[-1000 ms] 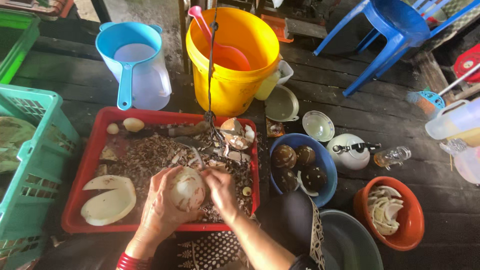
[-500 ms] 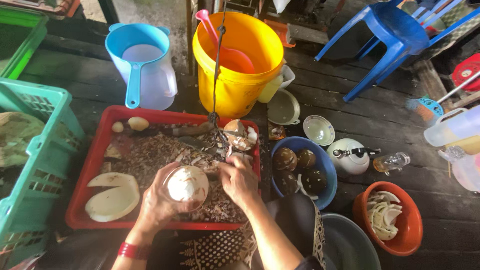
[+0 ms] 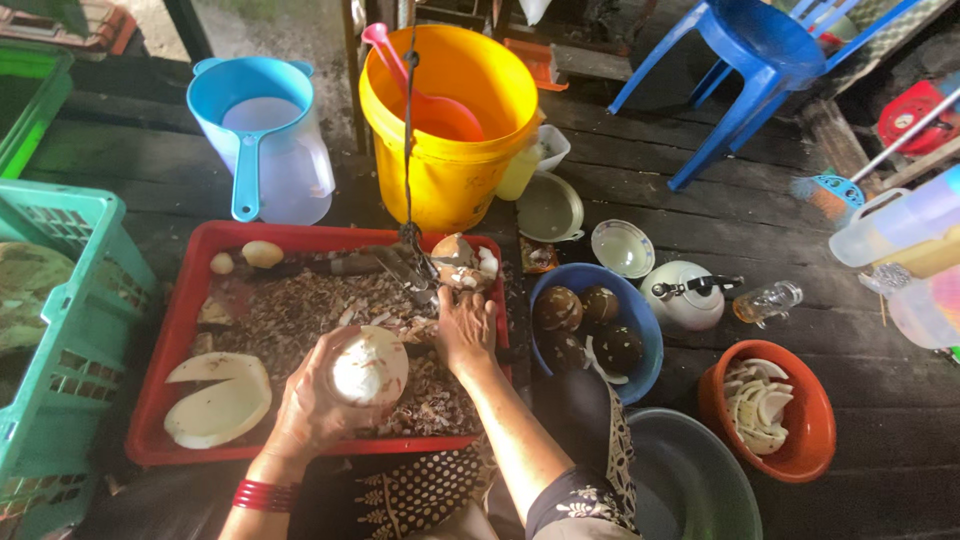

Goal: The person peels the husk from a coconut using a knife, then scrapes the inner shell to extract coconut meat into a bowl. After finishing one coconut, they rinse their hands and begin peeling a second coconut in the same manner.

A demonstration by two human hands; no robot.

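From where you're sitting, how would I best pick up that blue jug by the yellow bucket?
Take the blue jug by its long handle, which juts toward the red tray. Come from the tray side and close your fingers around it. The body looks too wide and smooth for one hand, and liquid inside probably makes it heavy.

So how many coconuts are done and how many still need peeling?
Done: white peeled pieces lie in the red plastic tray and the orange bowl. In hand: the left hand holds a pale peeled coconut; the right hand rests on the shavings. Left: about four brown coconuts in the blue bowl.
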